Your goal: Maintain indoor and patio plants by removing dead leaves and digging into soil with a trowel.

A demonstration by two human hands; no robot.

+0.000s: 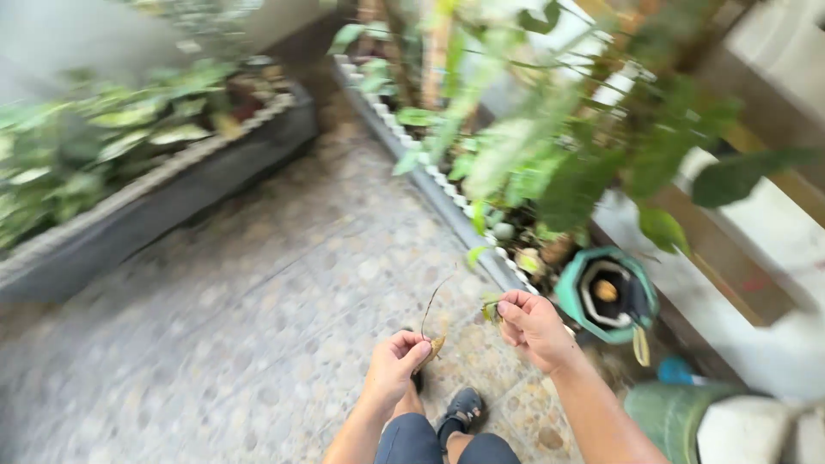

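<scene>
— What is the left hand [394, 361] holding?

— Its fingers are pinching a thin dry stem [432, 309], which is rising upright from the closed grip.

— And the right hand [533, 326]?

— Its fingers are closing on a small green leaf bit [491, 308], just right of the stem, above the pebbled floor [258, 301].

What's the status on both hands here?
Left hand pinching a thin dry stem. Right hand pinching a small leaf bit. Green pot beside right hand.
</scene>
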